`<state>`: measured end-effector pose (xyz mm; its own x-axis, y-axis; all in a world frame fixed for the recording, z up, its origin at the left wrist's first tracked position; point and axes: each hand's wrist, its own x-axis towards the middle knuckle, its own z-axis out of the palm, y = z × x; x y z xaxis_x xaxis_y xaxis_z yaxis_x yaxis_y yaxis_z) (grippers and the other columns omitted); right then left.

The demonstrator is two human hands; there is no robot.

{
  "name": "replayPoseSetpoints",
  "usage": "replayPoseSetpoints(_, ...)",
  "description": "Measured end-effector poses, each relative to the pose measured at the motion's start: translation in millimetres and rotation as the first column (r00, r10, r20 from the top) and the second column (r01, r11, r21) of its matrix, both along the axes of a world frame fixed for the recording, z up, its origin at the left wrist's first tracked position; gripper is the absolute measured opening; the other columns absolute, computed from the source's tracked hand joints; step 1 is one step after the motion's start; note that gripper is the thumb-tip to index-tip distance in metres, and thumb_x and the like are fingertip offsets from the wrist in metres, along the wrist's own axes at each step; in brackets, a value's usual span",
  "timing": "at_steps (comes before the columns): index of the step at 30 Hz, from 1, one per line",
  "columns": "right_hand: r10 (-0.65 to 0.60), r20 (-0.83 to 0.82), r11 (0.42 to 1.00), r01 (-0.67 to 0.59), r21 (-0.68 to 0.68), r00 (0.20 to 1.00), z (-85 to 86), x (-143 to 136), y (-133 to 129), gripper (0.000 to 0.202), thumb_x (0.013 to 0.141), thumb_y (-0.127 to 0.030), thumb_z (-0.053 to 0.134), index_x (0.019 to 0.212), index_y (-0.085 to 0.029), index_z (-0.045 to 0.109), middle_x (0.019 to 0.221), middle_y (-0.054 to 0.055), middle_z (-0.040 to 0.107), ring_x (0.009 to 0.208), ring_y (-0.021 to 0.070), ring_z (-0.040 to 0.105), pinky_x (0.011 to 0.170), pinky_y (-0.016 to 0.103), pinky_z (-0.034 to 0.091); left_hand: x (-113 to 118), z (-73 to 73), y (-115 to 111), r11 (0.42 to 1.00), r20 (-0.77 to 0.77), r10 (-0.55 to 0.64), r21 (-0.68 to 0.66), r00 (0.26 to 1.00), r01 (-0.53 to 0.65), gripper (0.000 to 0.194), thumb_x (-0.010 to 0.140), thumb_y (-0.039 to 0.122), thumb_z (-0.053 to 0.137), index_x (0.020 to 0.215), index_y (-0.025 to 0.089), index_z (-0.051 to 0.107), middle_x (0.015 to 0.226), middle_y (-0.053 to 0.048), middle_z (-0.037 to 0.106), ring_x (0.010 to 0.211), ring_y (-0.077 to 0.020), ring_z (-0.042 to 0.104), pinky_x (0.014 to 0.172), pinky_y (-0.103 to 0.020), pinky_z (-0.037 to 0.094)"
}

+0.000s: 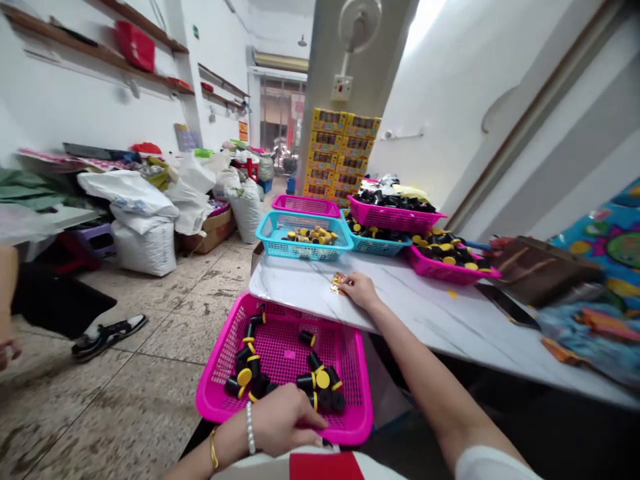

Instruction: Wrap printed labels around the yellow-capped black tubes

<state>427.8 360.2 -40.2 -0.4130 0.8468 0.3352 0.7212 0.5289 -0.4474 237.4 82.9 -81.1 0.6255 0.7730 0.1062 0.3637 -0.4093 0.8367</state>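
A pink plastic basket (pixel 367 393) sits low in front of me, holding several small black cylinders with yellow caps (pixel 306 338). My left hand (pixel 283 417) lies over its near edge, fingers bent to the right. Something dark shows by its fingertips, too hidden to make out. On the marble-patterned table (pixel 295 283), my right hand (pixel 360 290) pinches small gold-and-orange printed labels (pixel 337 283) near the table's left end.
On the table stand a blue basket (pixel 273 243) of yellow-and-brown pieces, a pink basket (pixel 425 267) of capped cylinders and a stacked pink basket (pixel 395 217). Printed boxes (pixel 325 141) are piled against the pillar. A phone (pixel 507 305) lies right. Another person's shoe (pixel 113 335) is at left.
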Motion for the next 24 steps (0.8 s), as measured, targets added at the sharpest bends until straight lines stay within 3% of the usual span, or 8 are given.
replayPoseSetpoints(8,0.056,-0.063,0.989,-0.047,0.141,0.996,1.5,-5,5,0.017,0.087,-0.030,0.063,0.079,-0.015,0.065,0.086,0.004,0.065,0.085,0.0178,0.061,0.082,0.038,0.049,0,-3.3,6,0.994,-0.052,-0.083,-0.070,0.995,0.080,0.026,0.080,0.041,0.065,0.095,0.024,0.078,0.073,-0.005,0.073,0.063,-0.0164,0.061,0.059,-0.024,0.040)
replayPoseSetpoints(10,0.061,-0.112,0.981,-0.039,0.191,0.992,8.8,-7,-3,0.017,0.082,-0.025,0.063,0.067,-0.016,0.063,0.079,0.006,0.064,0.084,0.0207,0.059,0.085,0.040,0.046,1,-0.3,5,0.988,0.008,-0.015,-0.151,1.000,0.016,0.028,0.079,0.042,0.067,0.094,0.022,0.078,0.075,-0.005,0.074,0.065,-0.0170,0.062,0.061,-0.024,0.042)
replayPoseSetpoints(12,0.076,-0.166,0.971,-0.035,0.236,0.983,17.5,-13,-22,0.017,0.082,-0.022,0.059,0.066,-0.017,0.061,0.079,0.008,0.062,0.086,0.0236,0.057,0.087,0.042,0.044,0,6.3,6,0.953,0.112,0.185,-0.262,0.976,-0.150,0.031,0.081,0.045,0.064,0.091,0.019,0.078,0.078,-0.006,0.074,0.067,-0.0178,0.063,0.061,-0.024,0.044)
replayPoseSetpoints(14,0.120,-0.211,0.963,-0.062,0.262,0.970,23.3,-25,-54,0.013,0.085,-0.022,0.055,0.075,-0.017,0.061,0.088,0.010,0.062,0.093,0.0251,0.057,0.090,0.043,0.043,-2,17.3,9,0.855,0.217,0.465,-0.363,0.858,-0.371,0.034,0.084,0.046,0.059,0.091,0.017,0.076,0.083,-0.008,0.074,0.070,-0.0180,0.063,0.062,-0.025,0.045)
replayPoseSetpoints(16,0.204,-0.233,0.956,-0.141,0.259,0.951,24.1,-42,-95,0.011,0.089,-0.024,0.051,0.085,-0.019,0.060,0.101,0.011,0.061,0.102,0.0244,0.056,0.093,0.041,0.044,-8,30.6,15,0.729,0.307,0.678,-0.399,0.668,-0.556,0.034,0.085,0.044,0.060,0.098,0.016,0.072,0.095,-0.009,0.072,0.076,-0.0176,0.063,0.066,-0.026,0.047)
replayPoseSetpoints(19,0.402,-0.294,0.914,-0.359,0.190,0.867,18.1,-68,-154,0.010,0.092,-0.022,0.049,0.087,-0.021,0.058,0.110,0.010,0.059,0.108,0.0225,0.056,0.093,0.038,0.046,-22,44.5,24,0.633,0.446,0.769,-0.427,0.458,-0.646,0.033,0.079,0.040,0.069,0.102,0.016,0.066,0.098,-0.008,0.071,0.085,-0.0185,0.063,0.072,-0.026,0.048)
replayPoseSetpoints(21,0.440,-0.425,0.890,-0.449,0.085,0.791,12.0,-80,-177,0.005,0.090,-0.022,0.053,0.086,-0.022,0.057,0.110,0.010,0.058,0.104,0.0223,0.059,0.090,0.038,0.049,-33,46.4,25,0.617,0.479,0.774,-0.424,0.413,-0.663,0.025,0.079,0.037,0.069,0.091,0.015,0.067,0.087,-0.006,0.070,0.082,-0.0177,0.062,0.074,-0.027,0.048)
replayPoseSetpoints(24,0.219,-0.650,0.844,-0.475,-0.249,0.728,2.3,-90,-183,0.025,0.082,-0.029,0.066,0.104,-0.023,0.056,0.106,0.007,0.061,0.083,0.0185,0.064,0.075,0.035,0.054,-46,41.8,19,0.601,0.447,0.789,-0.418,0.422,-0.681,0.020,0.080,0.034,0.067,0.080,0.014,0.070,0.079,-0.005,0.069,0.077,-0.0168,0.062,0.074,-0.028,0.048)
